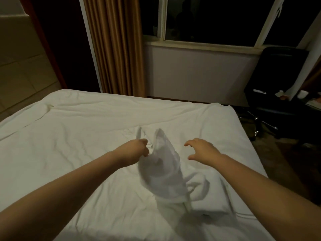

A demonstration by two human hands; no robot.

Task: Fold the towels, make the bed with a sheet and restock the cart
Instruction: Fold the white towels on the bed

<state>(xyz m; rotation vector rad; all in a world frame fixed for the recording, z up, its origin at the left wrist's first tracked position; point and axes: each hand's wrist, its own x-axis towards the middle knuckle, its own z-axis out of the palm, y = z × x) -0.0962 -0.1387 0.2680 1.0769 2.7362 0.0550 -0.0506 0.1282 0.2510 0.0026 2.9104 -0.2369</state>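
Observation:
A white towel (162,169) hangs blurred above the bed, lifted at one edge. My left hand (137,149) grips that edge, fingers curled round the cloth. My right hand (201,149) hovers to the right of the towel with fingers spread and loosely bent, holding nothing. Below and to the right, a folded white towel (208,200) lies on the bed. A wrinkled white sheet (78,145) covers the bed.
A tan curtain (114,46) hangs behind the bed, beside a dark window (208,16). A black office chair (278,87) stands off the bed's far right corner. The bed's right edge drops to dark floor (284,164).

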